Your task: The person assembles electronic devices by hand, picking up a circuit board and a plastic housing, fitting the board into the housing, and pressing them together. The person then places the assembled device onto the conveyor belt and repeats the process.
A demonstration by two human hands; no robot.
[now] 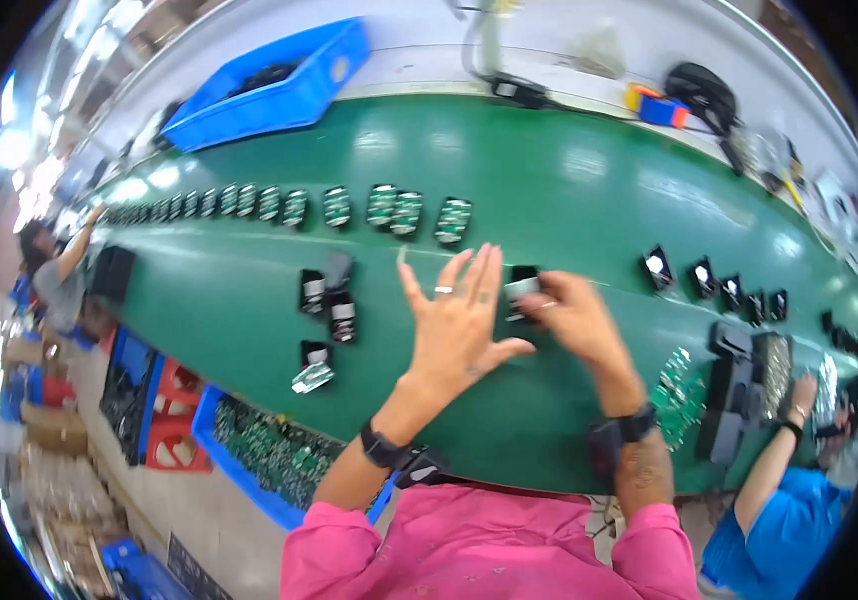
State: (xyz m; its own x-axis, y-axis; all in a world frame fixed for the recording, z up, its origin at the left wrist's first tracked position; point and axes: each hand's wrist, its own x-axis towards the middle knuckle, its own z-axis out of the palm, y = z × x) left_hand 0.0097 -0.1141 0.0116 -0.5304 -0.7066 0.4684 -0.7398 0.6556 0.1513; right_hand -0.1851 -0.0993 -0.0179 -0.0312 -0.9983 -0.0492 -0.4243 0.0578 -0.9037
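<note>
My left hand [457, 322] is held over the green table with its fingers spread, holding nothing. Just to its right, the closed fingers of my right hand [581, 318] grip a small black plastic housing [522, 275] with a silvery-white piece in it; the fingers cover part of it. Left of my left hand lie several black housings [342, 320] with pale pieces inside, and a shiny silver-green board [313, 377] rests against the nearest of them. Beyond my left fingertips stands a black housing with a green circuit board [454, 220], the nearest in a long row.
A blue bin [269, 85] stands at the table's far left. At right are a pile of green boards [679, 398], dark grey blocks [729, 390] and several black housings [703, 277]. A blue crate of boards [269, 450] sits below the left edge. Co-workers sit at both sides.
</note>
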